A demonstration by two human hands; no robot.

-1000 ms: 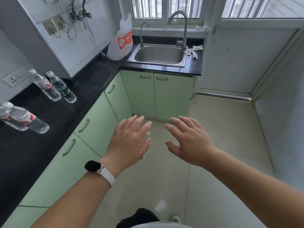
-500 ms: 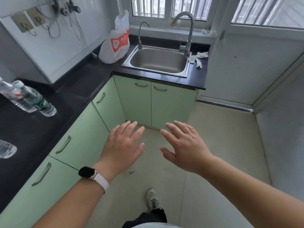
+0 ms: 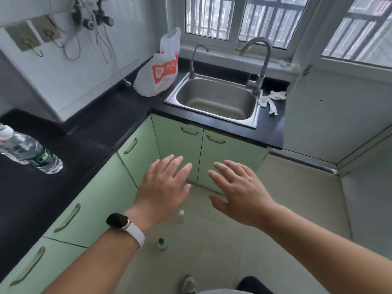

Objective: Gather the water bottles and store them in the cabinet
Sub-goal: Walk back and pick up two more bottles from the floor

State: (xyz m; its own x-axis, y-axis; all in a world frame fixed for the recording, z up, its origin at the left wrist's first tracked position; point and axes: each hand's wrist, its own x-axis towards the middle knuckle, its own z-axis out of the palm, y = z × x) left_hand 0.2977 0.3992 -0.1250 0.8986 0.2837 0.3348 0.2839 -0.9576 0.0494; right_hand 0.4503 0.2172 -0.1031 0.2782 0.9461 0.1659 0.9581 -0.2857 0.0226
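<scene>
Both hands are held out, palms down, over the floor in front of the cabinets, fingers straight and spread, holding nothing: the left hand [image 3: 163,187] with a watch [image 3: 118,220] on its wrist, the right hand [image 3: 239,192] just beside it, not touching.

Four bottles show. Two stand on the counter [image 3: 95,128] at the far left: a green-label bottle [image 3: 36,153] and, touching it, a red-label bottle [image 3: 2,143] mostly cut off by the frame edge. Two more stand upright on the floor [image 3: 275,198] below the left wrist: a white-cap bottle [image 3: 181,216] and a green-cap bottle [image 3: 162,244], near each other but apart.

Five green cabinet doors are visible, all shut: two under the sink [image 3: 216,98], three along the left run. Two taps rise behind the sink. One plastic bag [image 3: 158,75] sits at its left, crumpled tissue [image 3: 270,99] at its right.
</scene>
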